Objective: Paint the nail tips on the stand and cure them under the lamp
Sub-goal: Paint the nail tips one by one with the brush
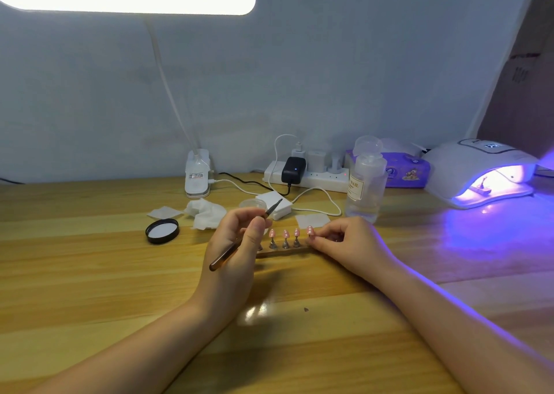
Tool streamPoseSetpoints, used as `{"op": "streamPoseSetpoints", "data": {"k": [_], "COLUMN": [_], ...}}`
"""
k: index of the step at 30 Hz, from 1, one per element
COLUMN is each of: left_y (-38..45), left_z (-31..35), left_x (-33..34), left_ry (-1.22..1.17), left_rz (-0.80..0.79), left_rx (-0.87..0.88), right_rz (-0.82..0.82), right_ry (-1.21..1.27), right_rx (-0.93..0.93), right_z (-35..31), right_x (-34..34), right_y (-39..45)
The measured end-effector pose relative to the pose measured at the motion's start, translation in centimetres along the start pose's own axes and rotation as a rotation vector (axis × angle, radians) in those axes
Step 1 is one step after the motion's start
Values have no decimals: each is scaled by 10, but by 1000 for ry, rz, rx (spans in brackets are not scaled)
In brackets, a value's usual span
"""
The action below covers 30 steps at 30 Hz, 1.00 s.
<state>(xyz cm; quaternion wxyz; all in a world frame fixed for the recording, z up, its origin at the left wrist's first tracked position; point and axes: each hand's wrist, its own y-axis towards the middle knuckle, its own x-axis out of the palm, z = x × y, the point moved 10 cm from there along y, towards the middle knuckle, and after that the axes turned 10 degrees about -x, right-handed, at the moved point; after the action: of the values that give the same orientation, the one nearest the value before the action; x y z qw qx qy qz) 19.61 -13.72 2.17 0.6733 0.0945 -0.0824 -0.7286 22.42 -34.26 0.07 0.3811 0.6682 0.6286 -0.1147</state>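
The left hand (239,237) is pinching the brush (244,236) just left of the stand (281,251) — the right hand (344,240) is gripping its right end, nail tips (284,234) upright — best kept braced, strokes light.

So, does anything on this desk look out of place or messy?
Mostly small things. A crumpled white tissue lies loose on the wooden desk, and a round black lid lies upside down beside it, off its jar. A small dark speck sits between the forearms. Nothing looks spilled or broken.
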Motion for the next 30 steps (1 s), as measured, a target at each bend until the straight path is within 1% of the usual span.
{"op": "streamPoseSetpoints", "data": {"k": [9,14,18,22,26,30], "left_y": [0,-1,-1,0,-1,-3], "left_z": [1,0,0,-1,0,6], "left_x": [2,4,4,5,6,6], "left_ry": [-16,17,22,22,35,62], "left_rz": [-16,-36,-46,-53,-61,-46], "left_rx": [-3,1,9,7,12,48], "right_rz": [77,187,145,101,88,113], "right_ry": [-80,-182,-369,-462,-453,-325], "right_rx": [-10,-13,-80,-109,-91,-15], "right_z": [0,-5,-21,-25,-18,-4], "right_x": [-1,-16,-13,-10,-11,-14], "right_y": [0,-5,-9,-9,-7,-6]}}
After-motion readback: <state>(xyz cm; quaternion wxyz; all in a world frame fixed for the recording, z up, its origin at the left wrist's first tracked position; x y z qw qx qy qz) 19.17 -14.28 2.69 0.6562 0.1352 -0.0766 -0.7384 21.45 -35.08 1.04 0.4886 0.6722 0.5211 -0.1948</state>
